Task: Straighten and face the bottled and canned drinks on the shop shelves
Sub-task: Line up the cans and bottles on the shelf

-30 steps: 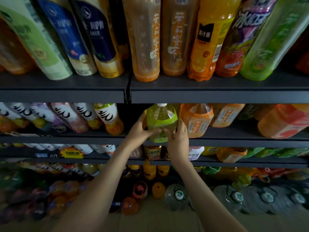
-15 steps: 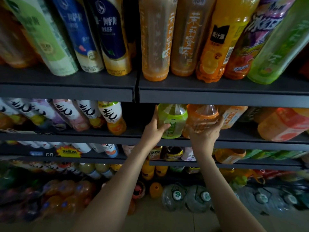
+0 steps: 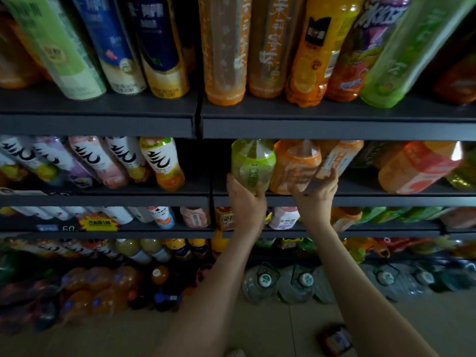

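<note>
I am facing bottles on the shelf [image 3: 386, 200].
My left hand [image 3: 246, 199] fingers are wrapping the green tea bottle [image 3: 252, 161]; my right hand [image 3: 318, 195] fingers are spreading against the orange drink bottle [image 3: 293, 163].

Your left hand [image 3: 246, 199] and right hand [image 3: 315, 195] are bare; your left forearm [image 3: 213, 292] and right forearm [image 3: 358, 287] are bare too.

Left of the left hand [image 3: 246, 199], a dark gap [image 3: 206, 166] stays free between the green bottle [image 3: 252, 161] and the white-labelled bottle [image 3: 163, 161]. Right of the right hand [image 3: 315, 195], orange bottles [image 3: 296, 163] crowd together. The upper shelf edge [image 3: 322, 130] caps the room above.
</note>
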